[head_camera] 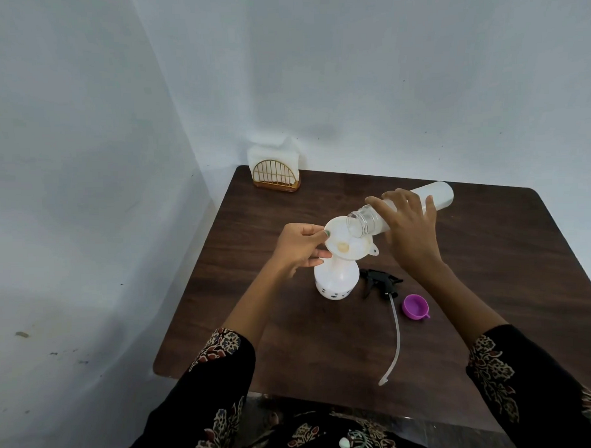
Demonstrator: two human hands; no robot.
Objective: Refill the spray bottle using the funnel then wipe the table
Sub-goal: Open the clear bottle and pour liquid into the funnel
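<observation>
Dark wood table (291, 341) in a pale-walled corner; left hand (298, 247) pinches the funnel (341, 244), right hand (409, 226) grips a tipped bottle (437, 195).

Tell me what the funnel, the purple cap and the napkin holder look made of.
White round funnel: translucent plastic, it seems; light shows through. Small purple cap: glossy moulded plastic, probably. Gold arched napkin holder: thin wire bars, likely painted metal.

trigger head with tube (383, 286) and purple cap (415, 306) clutter the surface (490, 267) centre; napkin holder (276, 176) blocks far left corner.
</observation>
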